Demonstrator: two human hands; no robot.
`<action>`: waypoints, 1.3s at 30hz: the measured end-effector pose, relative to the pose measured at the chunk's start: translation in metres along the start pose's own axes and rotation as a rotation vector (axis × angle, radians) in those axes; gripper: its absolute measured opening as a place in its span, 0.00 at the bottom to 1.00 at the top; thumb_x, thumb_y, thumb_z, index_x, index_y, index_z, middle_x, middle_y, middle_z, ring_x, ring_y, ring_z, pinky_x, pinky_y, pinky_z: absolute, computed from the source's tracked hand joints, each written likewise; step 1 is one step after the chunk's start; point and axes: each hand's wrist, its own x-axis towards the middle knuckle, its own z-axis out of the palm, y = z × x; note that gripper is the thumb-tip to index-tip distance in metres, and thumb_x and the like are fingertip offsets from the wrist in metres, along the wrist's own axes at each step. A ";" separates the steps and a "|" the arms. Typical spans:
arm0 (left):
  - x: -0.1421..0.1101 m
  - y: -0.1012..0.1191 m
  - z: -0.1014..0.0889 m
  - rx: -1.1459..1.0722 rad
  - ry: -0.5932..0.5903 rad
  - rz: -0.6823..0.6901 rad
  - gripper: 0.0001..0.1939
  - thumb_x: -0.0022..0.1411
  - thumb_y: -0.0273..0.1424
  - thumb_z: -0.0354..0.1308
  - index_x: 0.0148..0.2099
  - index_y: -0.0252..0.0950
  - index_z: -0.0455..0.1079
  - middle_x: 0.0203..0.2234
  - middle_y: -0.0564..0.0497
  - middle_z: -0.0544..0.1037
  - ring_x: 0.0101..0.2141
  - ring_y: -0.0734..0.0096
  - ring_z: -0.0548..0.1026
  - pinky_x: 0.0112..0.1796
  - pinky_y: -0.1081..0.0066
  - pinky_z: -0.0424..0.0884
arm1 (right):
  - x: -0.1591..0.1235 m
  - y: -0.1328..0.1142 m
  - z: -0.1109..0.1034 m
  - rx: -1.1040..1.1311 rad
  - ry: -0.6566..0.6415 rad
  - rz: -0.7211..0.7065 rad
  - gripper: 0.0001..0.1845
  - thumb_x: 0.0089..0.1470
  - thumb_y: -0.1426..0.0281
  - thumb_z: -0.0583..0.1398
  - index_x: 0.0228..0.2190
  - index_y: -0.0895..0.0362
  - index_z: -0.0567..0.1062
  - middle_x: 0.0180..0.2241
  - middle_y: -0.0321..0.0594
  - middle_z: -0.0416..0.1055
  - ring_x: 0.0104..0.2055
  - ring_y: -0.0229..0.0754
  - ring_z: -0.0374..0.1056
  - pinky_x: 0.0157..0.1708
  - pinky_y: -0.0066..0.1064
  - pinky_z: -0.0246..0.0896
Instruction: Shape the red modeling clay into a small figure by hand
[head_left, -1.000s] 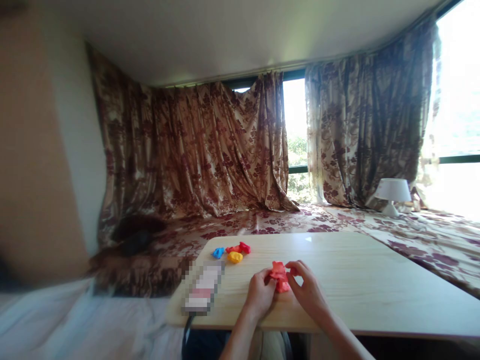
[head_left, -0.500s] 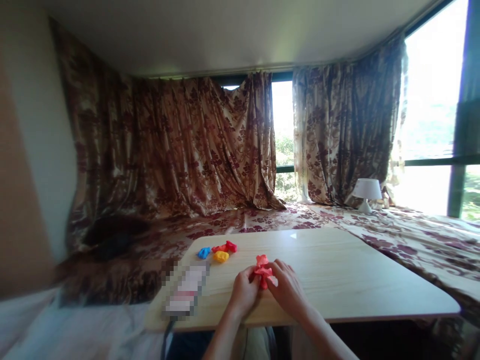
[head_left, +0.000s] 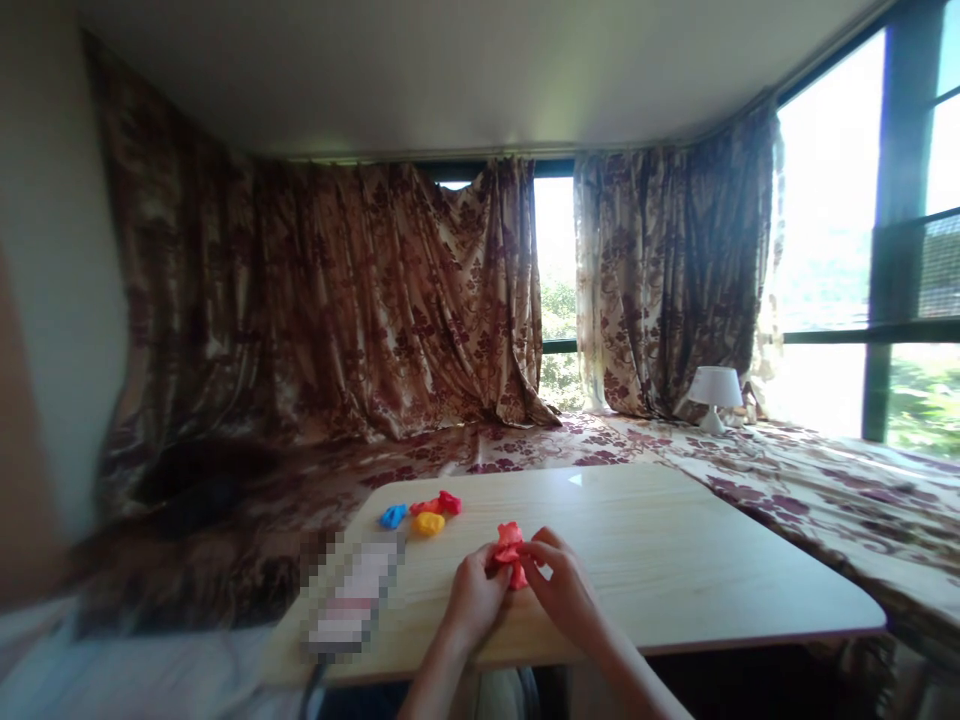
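Note:
A coral-red crumpled piece [head_left: 509,535], soft-looking with ruffled edges, is held just over the near part of the table [head_left: 675,560]. I cannot make out its material. My left hand [head_left: 478,592] grips its left side between thumb and fingers. From the right, my right hand [head_left: 562,583] pinches its edge with thumb and forefinger. Farther back on the left lie similar crumpled pieces: a blue one [head_left: 392,516], a yellow one [head_left: 430,524] and red ones [head_left: 448,502] touching each other.
A pixelated oblong object [head_left: 352,595] with a dark cable lies at the table's left edge. Behind the table, floral cloth [head_left: 517,450] covers a ledge with a white lamp [head_left: 715,390] on it. Patterned curtains [head_left: 390,300] hang along the windows.
The view has swung to the right. My right hand has moved from loosely beside the coral-red piece to pinching its edge; my left hand keeps its grip.

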 end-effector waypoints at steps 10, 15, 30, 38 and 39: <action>-0.002 0.007 0.000 0.037 -0.021 0.032 0.15 0.55 0.31 0.53 0.44 0.33 0.72 0.38 0.45 0.78 0.39 0.64 0.75 0.40 0.70 0.69 | 0.007 0.015 0.006 0.134 0.140 0.096 0.16 0.44 0.75 0.56 0.37 0.55 0.75 0.37 0.42 0.70 0.41 0.44 0.66 0.42 0.34 0.61; -0.002 0.004 0.000 0.076 -0.021 0.065 0.16 0.55 0.32 0.53 0.46 0.34 0.70 0.40 0.45 0.78 0.41 0.64 0.74 0.43 0.70 0.68 | 0.012 0.011 0.010 0.156 0.070 0.148 0.08 0.48 0.70 0.57 0.29 0.56 0.77 0.29 0.39 0.70 0.33 0.41 0.66 0.35 0.30 0.61; 0.003 -0.002 0.005 0.309 0.107 -0.132 0.29 0.50 0.28 0.57 0.56 0.38 0.61 0.33 0.49 0.80 0.36 0.67 0.76 0.41 0.72 0.68 | 0.014 0.019 0.012 0.178 0.042 0.177 0.11 0.51 0.68 0.57 0.24 0.58 0.77 0.26 0.39 0.71 0.30 0.39 0.64 0.31 0.27 0.58; -0.003 -0.008 0.004 0.082 0.130 -0.123 0.33 0.47 0.28 0.60 0.57 0.38 0.58 0.34 0.49 0.78 0.33 0.69 0.76 0.38 0.72 0.69 | 0.012 0.023 0.011 0.187 -0.017 0.249 0.12 0.51 0.67 0.55 0.27 0.59 0.77 0.28 0.41 0.71 0.30 0.40 0.66 0.32 0.29 0.60; -0.003 -0.009 0.004 0.070 0.137 -0.120 0.33 0.47 0.28 0.60 0.57 0.38 0.59 0.36 0.49 0.78 0.34 0.70 0.75 0.39 0.72 0.69 | 0.011 0.024 0.011 0.181 -0.022 0.261 0.13 0.50 0.67 0.55 0.25 0.60 0.77 0.27 0.41 0.71 0.30 0.40 0.66 0.32 0.29 0.60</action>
